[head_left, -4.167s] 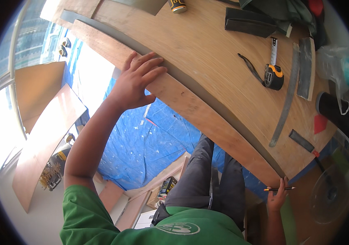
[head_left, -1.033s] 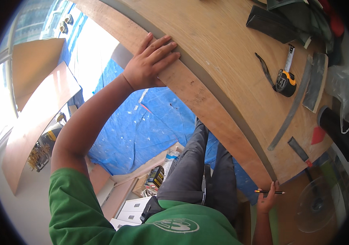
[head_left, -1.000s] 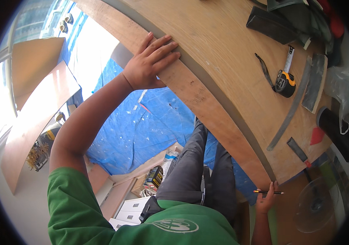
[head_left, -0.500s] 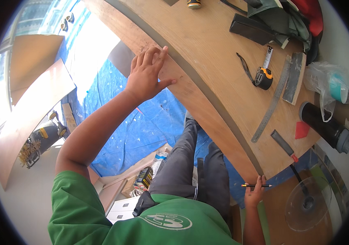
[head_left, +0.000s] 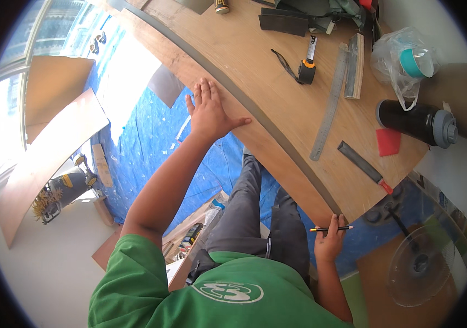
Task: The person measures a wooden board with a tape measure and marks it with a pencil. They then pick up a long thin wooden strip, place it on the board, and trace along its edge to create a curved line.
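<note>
My left hand (head_left: 210, 113) lies flat on a long wooden board (head_left: 280, 156), its fingers spread and the thumb out toward the far edge. The board runs diagonally along the near side of a wooden tabletop (head_left: 233, 60). Between them shows a grey strip (head_left: 260, 116). At the board's near right end, my right hand (head_left: 328, 243) has a dark pencil (head_left: 318, 229) held crosswise in its fingers. The fingertips of that hand touch the board's end, close to the tabletop corner.
On the tabletop lie a tape measure (head_left: 306, 71), a steel ruler (head_left: 329, 104), a dark tool with a red end (head_left: 362, 164) and a red piece (head_left: 388, 142). A black bottle (head_left: 408, 121) and plastic bag (head_left: 389, 60) stand right. Blue sheeting (head_left: 146, 147) covers the floor; a fan (head_left: 419, 265) is lower right.
The view has shifted, and the table things now sit further left and higher. My left hand's bent fingers have flattened onto the board. My right hand stays at the board's end with the pencil.
</note>
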`<state>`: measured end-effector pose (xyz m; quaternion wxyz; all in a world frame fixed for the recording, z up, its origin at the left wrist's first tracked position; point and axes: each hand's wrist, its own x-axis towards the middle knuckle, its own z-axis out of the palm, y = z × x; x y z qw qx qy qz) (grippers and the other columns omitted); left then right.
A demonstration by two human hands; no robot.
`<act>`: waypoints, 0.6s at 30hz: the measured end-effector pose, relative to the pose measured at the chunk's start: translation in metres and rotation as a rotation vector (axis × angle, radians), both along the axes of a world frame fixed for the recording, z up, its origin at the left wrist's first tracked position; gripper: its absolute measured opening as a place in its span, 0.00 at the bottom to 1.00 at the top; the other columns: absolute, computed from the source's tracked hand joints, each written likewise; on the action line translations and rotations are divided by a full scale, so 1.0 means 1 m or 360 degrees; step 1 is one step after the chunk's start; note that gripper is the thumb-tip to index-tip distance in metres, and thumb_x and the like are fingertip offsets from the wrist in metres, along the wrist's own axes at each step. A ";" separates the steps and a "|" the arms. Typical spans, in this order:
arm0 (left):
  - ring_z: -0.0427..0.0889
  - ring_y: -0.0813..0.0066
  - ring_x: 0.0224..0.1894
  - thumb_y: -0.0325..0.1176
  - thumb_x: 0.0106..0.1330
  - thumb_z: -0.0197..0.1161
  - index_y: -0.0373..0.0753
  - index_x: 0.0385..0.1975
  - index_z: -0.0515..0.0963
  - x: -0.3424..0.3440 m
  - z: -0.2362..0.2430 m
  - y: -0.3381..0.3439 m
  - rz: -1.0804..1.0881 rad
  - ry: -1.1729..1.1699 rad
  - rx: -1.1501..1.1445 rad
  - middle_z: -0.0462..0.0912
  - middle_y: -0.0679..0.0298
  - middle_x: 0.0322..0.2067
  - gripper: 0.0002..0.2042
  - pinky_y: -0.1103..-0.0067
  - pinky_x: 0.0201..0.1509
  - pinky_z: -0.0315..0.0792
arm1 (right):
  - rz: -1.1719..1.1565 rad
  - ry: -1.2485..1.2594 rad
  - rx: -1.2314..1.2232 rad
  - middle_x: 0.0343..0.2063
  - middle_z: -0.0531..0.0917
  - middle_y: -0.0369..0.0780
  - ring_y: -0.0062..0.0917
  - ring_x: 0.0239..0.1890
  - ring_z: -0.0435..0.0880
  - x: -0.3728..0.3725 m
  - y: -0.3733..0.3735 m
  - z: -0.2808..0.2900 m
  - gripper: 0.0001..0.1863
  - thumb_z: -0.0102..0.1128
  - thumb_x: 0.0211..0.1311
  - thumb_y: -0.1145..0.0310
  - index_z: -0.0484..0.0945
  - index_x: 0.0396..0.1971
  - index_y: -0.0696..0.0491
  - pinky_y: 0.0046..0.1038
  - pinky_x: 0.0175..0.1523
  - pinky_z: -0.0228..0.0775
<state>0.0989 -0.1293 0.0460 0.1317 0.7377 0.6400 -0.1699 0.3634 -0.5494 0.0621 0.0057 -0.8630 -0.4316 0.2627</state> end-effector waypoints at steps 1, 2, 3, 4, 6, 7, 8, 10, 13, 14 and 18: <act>0.42 0.47 0.85 0.78 0.43 0.75 0.24 0.79 0.51 0.003 0.000 0.001 -0.0001 0.0016 -0.0035 0.48 0.40 0.81 0.74 0.53 0.85 0.38 | -0.0011 0.0007 0.0002 0.72 0.69 0.56 0.61 0.71 0.68 0.000 0.000 0.000 0.41 0.78 0.57 0.68 0.70 0.70 0.57 0.52 0.73 0.66; 0.41 0.46 0.85 0.78 0.43 0.75 0.23 0.79 0.50 0.004 0.001 0.003 0.0000 0.0032 -0.0069 0.47 0.39 0.81 0.74 0.52 0.85 0.38 | -0.0020 0.0015 0.0005 0.72 0.69 0.56 0.59 0.72 0.68 0.000 0.000 0.001 0.42 0.78 0.56 0.69 0.70 0.71 0.57 0.52 0.73 0.66; 0.41 0.46 0.85 0.78 0.43 0.76 0.23 0.79 0.49 0.005 0.002 0.005 0.0005 0.0049 -0.0101 0.47 0.39 0.81 0.75 0.52 0.85 0.39 | -0.0025 0.0022 0.0010 0.72 0.69 0.56 0.58 0.72 0.67 0.002 0.000 0.001 0.43 0.79 0.54 0.70 0.70 0.71 0.56 0.52 0.74 0.65; 0.40 0.45 0.85 0.77 0.43 0.76 0.22 0.79 0.48 0.003 0.004 0.008 0.0009 0.0068 -0.0131 0.46 0.38 0.81 0.75 0.52 0.85 0.39 | -0.0006 0.0021 0.0060 0.72 0.69 0.56 0.58 0.72 0.68 0.001 0.000 -0.003 0.43 0.79 0.54 0.71 0.70 0.71 0.56 0.52 0.73 0.66; 0.39 0.44 0.85 0.76 0.43 0.77 0.21 0.79 0.47 -0.002 0.004 0.009 0.0033 0.0111 -0.0186 0.45 0.37 0.81 0.75 0.52 0.85 0.39 | 0.0044 0.0024 0.0164 0.72 0.69 0.55 0.57 0.72 0.68 0.000 -0.008 -0.007 0.43 0.79 0.53 0.72 0.70 0.71 0.56 0.52 0.73 0.66; 0.39 0.44 0.85 0.76 0.43 0.77 0.21 0.79 0.46 0.000 0.008 0.016 0.0029 0.0131 -0.0207 0.44 0.37 0.81 0.76 0.52 0.85 0.39 | 0.0011 0.0029 0.0184 0.72 0.70 0.55 0.58 0.72 0.68 -0.003 -0.008 -0.014 0.43 0.80 0.53 0.72 0.71 0.70 0.56 0.53 0.73 0.66; 0.38 0.43 0.85 0.76 0.43 0.77 0.21 0.79 0.45 0.006 0.012 0.015 0.0031 0.0153 -0.0235 0.43 0.36 0.81 0.76 0.52 0.85 0.39 | -0.0018 0.0039 0.0194 0.72 0.70 0.55 0.59 0.71 0.69 -0.005 -0.013 -0.015 0.43 0.80 0.53 0.71 0.71 0.70 0.56 0.53 0.73 0.66; 0.38 0.43 0.85 0.76 0.43 0.77 0.20 0.79 0.44 0.010 0.014 0.016 0.0038 0.0159 -0.0296 0.42 0.35 0.81 0.76 0.52 0.85 0.40 | -0.0059 0.0083 0.0204 0.72 0.70 0.55 0.59 0.71 0.69 -0.004 -0.014 -0.010 0.43 0.80 0.53 0.71 0.71 0.70 0.56 0.54 0.73 0.65; 0.38 0.41 0.85 0.75 0.43 0.78 0.20 0.79 0.44 0.013 0.015 0.017 0.0042 0.0147 -0.0321 0.42 0.35 0.81 0.76 0.52 0.85 0.40 | -0.0106 0.0185 0.0217 0.71 0.70 0.56 0.57 0.72 0.69 -0.004 -0.009 0.000 0.43 0.80 0.52 0.72 0.71 0.71 0.55 0.54 0.74 0.64; 0.38 0.41 0.85 0.75 0.43 0.78 0.20 0.79 0.45 0.015 0.016 0.019 0.0038 0.0174 -0.0300 0.42 0.34 0.81 0.76 0.53 0.85 0.41 | -0.0126 0.0200 0.0202 0.71 0.71 0.56 0.56 0.72 0.70 -0.003 -0.007 0.003 0.43 0.80 0.52 0.72 0.70 0.71 0.55 0.53 0.74 0.64; 0.41 0.36 0.84 0.72 0.44 0.80 0.18 0.77 0.46 0.017 0.003 0.021 -0.0006 0.0135 -0.0269 0.44 0.32 0.80 0.75 0.49 0.84 0.44 | -0.0152 0.0247 0.0342 0.71 0.71 0.57 0.56 0.72 0.70 0.009 -0.010 0.003 0.44 0.77 0.54 0.74 0.68 0.72 0.58 0.52 0.75 0.64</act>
